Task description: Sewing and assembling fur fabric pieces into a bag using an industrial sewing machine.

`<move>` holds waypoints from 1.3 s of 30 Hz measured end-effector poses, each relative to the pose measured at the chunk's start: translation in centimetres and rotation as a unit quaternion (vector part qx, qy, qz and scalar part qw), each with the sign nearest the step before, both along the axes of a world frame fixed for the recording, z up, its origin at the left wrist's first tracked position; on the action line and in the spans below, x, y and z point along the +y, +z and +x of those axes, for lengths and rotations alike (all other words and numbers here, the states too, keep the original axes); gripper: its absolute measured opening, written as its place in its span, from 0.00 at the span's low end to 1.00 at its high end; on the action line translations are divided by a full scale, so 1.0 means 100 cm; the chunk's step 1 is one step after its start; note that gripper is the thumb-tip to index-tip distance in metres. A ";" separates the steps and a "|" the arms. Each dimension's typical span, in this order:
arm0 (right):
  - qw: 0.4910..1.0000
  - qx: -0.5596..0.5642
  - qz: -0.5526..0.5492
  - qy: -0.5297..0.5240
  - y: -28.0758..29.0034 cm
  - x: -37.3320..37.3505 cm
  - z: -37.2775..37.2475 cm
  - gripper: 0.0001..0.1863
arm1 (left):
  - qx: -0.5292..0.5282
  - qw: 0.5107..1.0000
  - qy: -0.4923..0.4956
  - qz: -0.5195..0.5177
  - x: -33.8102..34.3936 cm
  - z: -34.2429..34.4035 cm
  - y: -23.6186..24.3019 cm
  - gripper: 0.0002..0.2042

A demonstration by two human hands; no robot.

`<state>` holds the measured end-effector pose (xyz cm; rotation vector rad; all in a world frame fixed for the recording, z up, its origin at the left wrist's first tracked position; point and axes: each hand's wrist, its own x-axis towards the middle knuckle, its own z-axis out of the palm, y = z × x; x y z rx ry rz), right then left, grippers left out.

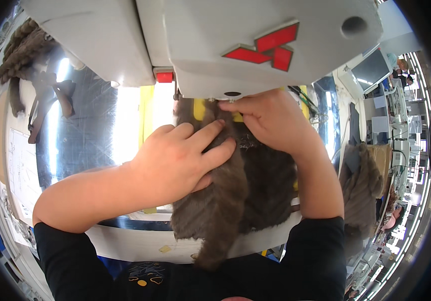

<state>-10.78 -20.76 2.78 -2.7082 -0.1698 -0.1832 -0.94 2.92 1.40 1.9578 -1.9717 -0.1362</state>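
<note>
My left hand (172, 163) lies splayed on the brown fur strip (229, 195) toward six o'clock; I can't tell whether my right hand (270, 120) grips. I'd keep the fur flat, fingertips clear of the sewing-machine head (195, 55) at twelve.

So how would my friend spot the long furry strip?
Find the big pale machine across the top. Below it, the left hand rests on the long furry strip. It is narrower and lighter brown than the wide, dark fur beside it on the right.
</note>
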 end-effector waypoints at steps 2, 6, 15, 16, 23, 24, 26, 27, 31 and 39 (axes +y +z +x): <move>1.000 -0.011 -0.006 -0.005 -0.001 0.000 0.001 0.16 | 0.008 1.000 0.005 0.009 0.000 0.000 0.001 0.40; 1.000 0.007 -0.007 -0.011 0.003 -0.001 0.002 0.17 | 0.014 0.999 0.019 0.024 -0.001 -0.001 0.002 0.41; 1.000 0.008 -0.015 -0.024 -0.002 0.003 0.007 0.16 | 0.024 0.999 0.028 0.035 0.002 0.000 0.001 0.40; 1.000 -0.005 -0.016 -0.023 -0.003 0.003 0.007 0.16 | 0.021 0.999 0.026 0.035 0.002 -0.001 0.002 0.40; 0.999 -0.035 0.010 -0.038 -0.005 -0.001 0.009 0.14 | 0.019 0.998 0.037 0.044 -0.002 -0.001 0.004 0.40; 0.999 -0.035 0.011 -0.040 -0.004 -0.002 0.009 0.14 | 0.018 0.998 0.038 0.047 -0.003 0.000 0.004 0.40; 0.999 -0.012 0.001 -0.049 -0.001 -0.004 0.011 0.14 | 0.012 0.998 0.042 0.046 -0.005 0.002 0.004 0.40; 0.999 -0.014 0.002 -0.051 0.000 -0.005 0.012 0.14 | 0.007 0.998 0.046 0.044 -0.006 0.002 0.004 0.40; 0.998 -0.013 -0.005 -0.067 -0.001 -0.009 0.017 0.14 | 0.003 0.998 0.050 0.044 -0.012 0.006 0.005 0.41; 0.996 -0.039 0.006 -0.081 -0.009 -0.016 0.025 0.15 | 0.014 0.997 0.066 0.032 -0.018 0.011 0.003 0.39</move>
